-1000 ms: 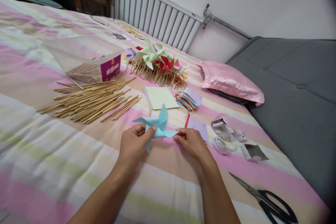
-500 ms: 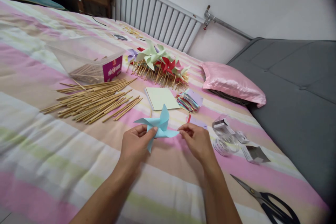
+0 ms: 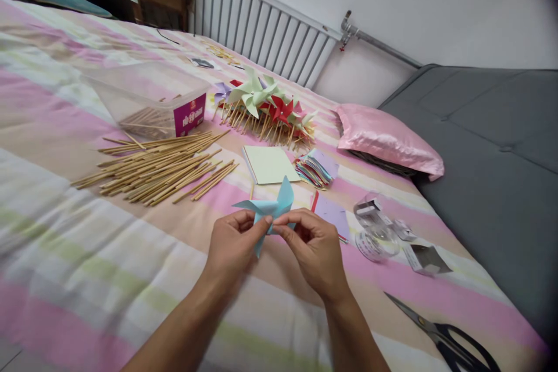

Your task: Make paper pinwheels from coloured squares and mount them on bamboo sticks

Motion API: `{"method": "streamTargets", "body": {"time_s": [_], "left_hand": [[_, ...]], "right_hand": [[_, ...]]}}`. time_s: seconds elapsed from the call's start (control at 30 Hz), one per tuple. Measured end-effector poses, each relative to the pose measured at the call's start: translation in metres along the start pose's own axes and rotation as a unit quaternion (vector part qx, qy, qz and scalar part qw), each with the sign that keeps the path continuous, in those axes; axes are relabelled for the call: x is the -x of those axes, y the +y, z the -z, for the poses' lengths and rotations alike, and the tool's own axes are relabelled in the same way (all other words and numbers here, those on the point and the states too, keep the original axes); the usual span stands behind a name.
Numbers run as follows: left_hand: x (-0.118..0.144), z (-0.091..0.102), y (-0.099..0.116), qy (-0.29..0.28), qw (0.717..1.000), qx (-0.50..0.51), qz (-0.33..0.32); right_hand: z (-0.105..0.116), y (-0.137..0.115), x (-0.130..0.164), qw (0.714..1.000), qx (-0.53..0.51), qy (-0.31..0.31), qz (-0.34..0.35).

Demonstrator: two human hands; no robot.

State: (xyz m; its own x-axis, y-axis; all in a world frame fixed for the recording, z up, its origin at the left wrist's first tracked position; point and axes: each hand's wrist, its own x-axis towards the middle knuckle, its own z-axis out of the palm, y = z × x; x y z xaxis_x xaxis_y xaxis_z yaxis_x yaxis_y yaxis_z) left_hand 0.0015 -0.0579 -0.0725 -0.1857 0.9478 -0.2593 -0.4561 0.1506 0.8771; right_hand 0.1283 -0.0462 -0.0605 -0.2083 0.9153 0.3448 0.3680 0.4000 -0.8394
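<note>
Both forearms reach forward from the bottom edge and converge over the striped pink, green and cream bedspread (image 3: pixel 78 256). The left hand (image 3: pixel 231 247) is curled, thumb and forefinger pinching the centre of a light blue folded-paper pinwheel (image 3: pixel 272 208); the right hand (image 3: pixel 314 250) bends inward at the wrist, its fingertips pressed together on the same centre, so the two hands meet there. The pinwheel is held just above the bedspread, in front of the hands, facing roughly upward; one blade points up and away, one points left, and a lower tip pokes down between the hands. Beyond it lie a pale yellow stack of square paper (image 3: pixel 269 164) and a fanned pile of mixed-colour paper squares (image 3: pixel 316 167). To the left a heap of bamboo sticks (image 3: pixel 157 167) lies with its long axis running left to right, near a clear plastic box (image 3: pixel 148 102). Black-handled scissors (image 3: pixel 449 340) lie at lower right, well apart.
</note>
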Motion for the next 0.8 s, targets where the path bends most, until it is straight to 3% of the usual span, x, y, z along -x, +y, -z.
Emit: {"method": "streamTargets", "body": {"time_s": [0.33, 0.63, 0.8], "left_hand": [[-0.001, 0.0011, 0.0028, -0.059, 0.997, 0.05, -0.016], [-0.0017, 0.0019, 0.0003, -0.041, 0.998, -0.002, -0.046], [-0.0027, 0.0031, -0.0013, -0.034, 0.994, -0.043, -0.094]], "right_hand": [[0.0044, 0.0031, -0.002, 0.999, 0.02, 0.027, -0.004], [0.0034, 0.0032, -0.0031, 0.999, -0.006, 0.026, -0.044], [0.0026, 0.004, -0.0024, 0.998, -0.016, 0.01, -0.065]]}}
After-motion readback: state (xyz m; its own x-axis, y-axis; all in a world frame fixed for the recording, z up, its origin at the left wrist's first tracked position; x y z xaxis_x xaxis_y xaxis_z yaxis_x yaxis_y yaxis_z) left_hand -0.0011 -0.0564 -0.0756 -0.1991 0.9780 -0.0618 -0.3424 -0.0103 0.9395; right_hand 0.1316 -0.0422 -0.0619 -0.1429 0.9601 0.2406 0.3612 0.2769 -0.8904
